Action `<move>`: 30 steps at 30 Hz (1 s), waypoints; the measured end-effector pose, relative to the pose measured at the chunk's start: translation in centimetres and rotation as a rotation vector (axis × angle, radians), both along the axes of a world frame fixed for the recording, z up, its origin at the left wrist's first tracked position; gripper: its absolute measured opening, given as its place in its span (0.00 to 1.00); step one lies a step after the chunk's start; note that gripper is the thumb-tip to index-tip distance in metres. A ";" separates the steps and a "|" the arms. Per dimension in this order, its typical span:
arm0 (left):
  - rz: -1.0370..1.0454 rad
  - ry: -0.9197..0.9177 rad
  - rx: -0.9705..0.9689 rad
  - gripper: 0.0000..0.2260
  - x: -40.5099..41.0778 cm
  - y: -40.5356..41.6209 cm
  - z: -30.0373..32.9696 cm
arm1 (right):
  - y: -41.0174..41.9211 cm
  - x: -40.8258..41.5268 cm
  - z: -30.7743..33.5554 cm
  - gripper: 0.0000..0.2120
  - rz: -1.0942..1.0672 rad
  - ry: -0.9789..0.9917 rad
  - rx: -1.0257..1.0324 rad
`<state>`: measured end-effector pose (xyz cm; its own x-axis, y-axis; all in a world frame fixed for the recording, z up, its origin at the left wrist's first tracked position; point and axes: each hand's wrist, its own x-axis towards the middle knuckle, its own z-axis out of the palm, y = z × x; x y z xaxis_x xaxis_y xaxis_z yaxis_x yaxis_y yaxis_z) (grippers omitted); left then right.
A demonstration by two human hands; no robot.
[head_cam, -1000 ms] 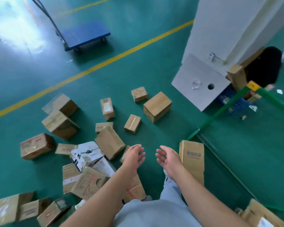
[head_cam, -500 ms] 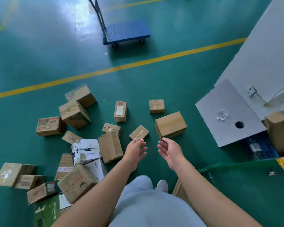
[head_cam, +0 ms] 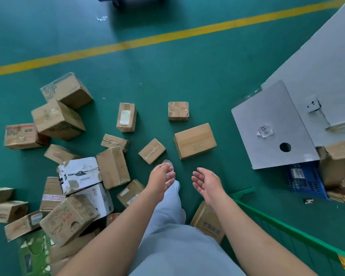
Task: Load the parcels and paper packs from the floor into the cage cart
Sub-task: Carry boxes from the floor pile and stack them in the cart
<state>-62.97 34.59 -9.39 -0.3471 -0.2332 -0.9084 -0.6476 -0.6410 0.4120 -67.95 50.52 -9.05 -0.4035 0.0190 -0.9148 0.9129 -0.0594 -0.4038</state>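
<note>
Lying scattered on the green floor (head_cam: 187, 76), taped brown parcels (head_cam: 194, 140) sit below both empty, spread hands (head_cam: 206, 181)

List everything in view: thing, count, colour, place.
cardboard parcels: about twenty, mostly brown, scattered on the floor, left and centre
white printed box: one, white, in the left pile
green pack: one, bottom left
cage cart rail: one, green, lower right
grey board: one, with a round hole, right
blue crate: one, under the board
floor line: one, yellow, across the top
left hand: open, empty
right hand: open, empty
</note>
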 end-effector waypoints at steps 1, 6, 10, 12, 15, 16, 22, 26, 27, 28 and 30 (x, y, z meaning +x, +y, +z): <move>-0.001 -0.014 0.003 0.05 -1.7 -0.3 -0.7 | -0.2 -1.4 -0.6 0.08 0.009 -0.014 0.015; -0.097 -0.044 -0.012 0.08 -11.2 -2.0 -4.2 | -1.0 -9.9 -4.7 0.06 0.111 -0.029 0.034; -0.185 -0.151 -0.050 0.08 -17.1 -3.4 -8.8 | -0.1 -15.8 -8.6 0.08 0.148 -0.043 0.071; -0.187 -0.208 -0.058 0.10 -19.8 -3.8 -12.2 | 0.8 -18.7 -11.9 0.08 0.166 -0.083 0.093; -0.204 -0.256 -0.058 0.11 -22.6 -3.9 -17.4 | 2.2 -22.1 -16.4 0.08 0.211 -0.129 0.127; -0.201 -0.286 -0.063 0.11 -23.3 -3.9 -19.2 | 2.7 -23.0 -18.1 0.07 0.227 -0.154 0.142; -0.205 -0.383 -0.037 0.13 -26.4 -2.8 -30.2 | 5.5 -27.7 -28.9 0.05 0.368 -0.250 0.194; -0.201 -0.438 -0.035 0.12 -27.5 -1.7 -37.8 | 7.1 -30.7 -36.9 0.07 0.512 -0.288 0.252; -0.202 -0.451 -0.036 0.10 -27.9 -1.3 -40.0 | 7.4 -31.6 -39.1 0.06 0.544 -0.293 0.260; -0.205 -0.469 -0.039 0.07 -28.2 -0.8 -41.8 | 7.8 -32.5 -41.1 0.05 0.569 -0.288 0.276; -0.206 -0.495 -0.039 0.06 -28.6 0.0 -44.9 | 8.4 -34.1 -44.8 0.06 0.627 -0.258 0.318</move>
